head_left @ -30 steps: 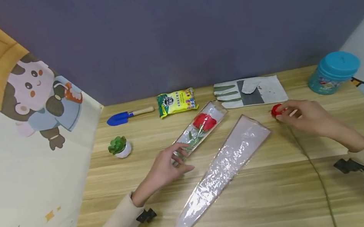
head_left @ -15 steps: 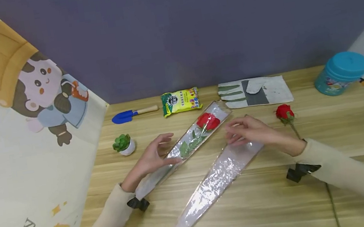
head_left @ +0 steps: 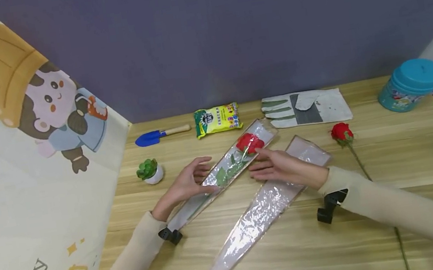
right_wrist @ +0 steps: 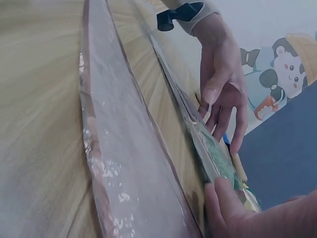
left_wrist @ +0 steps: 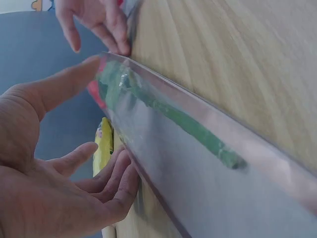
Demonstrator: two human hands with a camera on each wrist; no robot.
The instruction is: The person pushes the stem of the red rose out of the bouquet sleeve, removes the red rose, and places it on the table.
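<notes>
A wrapped red rose (head_left: 249,143) lies slantwise on the table inside a long clear sleeve (head_left: 193,207). My left hand (head_left: 183,183) spans this sleeve, thumb at its near edge and fingers by the far edge, all spread apart. In the left wrist view the green stem (left_wrist: 188,124) shows through the film. On the near side, beside the bloom, my right hand (head_left: 276,165) has its fingers extended to the sleeve's edge. Its wrist overlaps a second, flat sleeve (head_left: 253,222) with no flower visible in it. A bare red rose (head_left: 341,132) lies farther right, its stem partly hidden under the right sleeve.
Along the back lie a blue trowel (head_left: 150,138), a yellow-green packet (head_left: 217,120) and a gardening glove (head_left: 306,108). A teal lidded tub (head_left: 410,84) stands at the right. Left of my left hand is a small potted succulent (head_left: 149,171). A dark wall (head_left: 227,36) rises behind.
My right hand has let go of the bare rose and moved left across the flat sleeve to the wrapped rose. My left hand has shifted slightly left and opened wider over its sleeve.
</notes>
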